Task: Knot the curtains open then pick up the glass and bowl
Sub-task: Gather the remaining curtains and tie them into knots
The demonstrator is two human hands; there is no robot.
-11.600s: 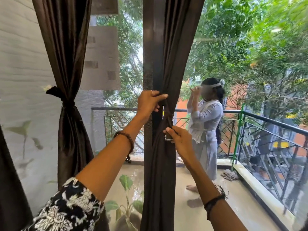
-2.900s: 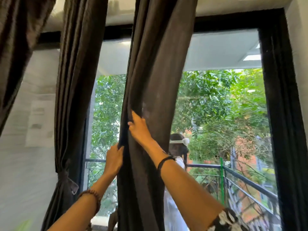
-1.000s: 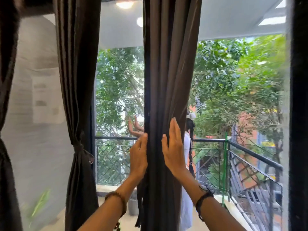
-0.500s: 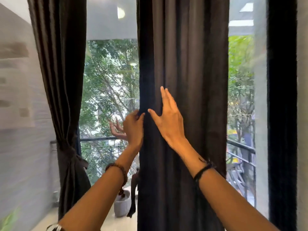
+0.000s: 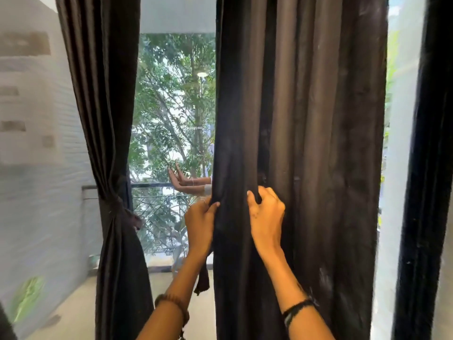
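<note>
A wide dark brown curtain (image 5: 318, 143) hangs loose in front of me, spread across the middle and right of the window. My left hand (image 5: 199, 222) pinches its left edge at about waist height. My right hand (image 5: 266, 217) has its fingers curled into a fold of the same curtain, just right of the left hand. A second dark curtain (image 5: 110, 119) on the left is gathered and knotted at its middle (image 5: 120, 209). A dangling tie end (image 5: 202, 282) hangs below my left wrist. No glass or bowl is in view.
Through the pane between the curtains I see a balcony railing (image 5: 157, 185), trees, and another person's raised hands (image 5: 181, 180). A pale wall (image 5: 36, 192) stands at the left. A black window frame (image 5: 426, 168) runs down the right side.
The camera has tilted down and closer. Both hands slid lower on the middle curtain; the right hand went from flat on the cloth to gripping a fold, and the left hand pinched the edge.
</note>
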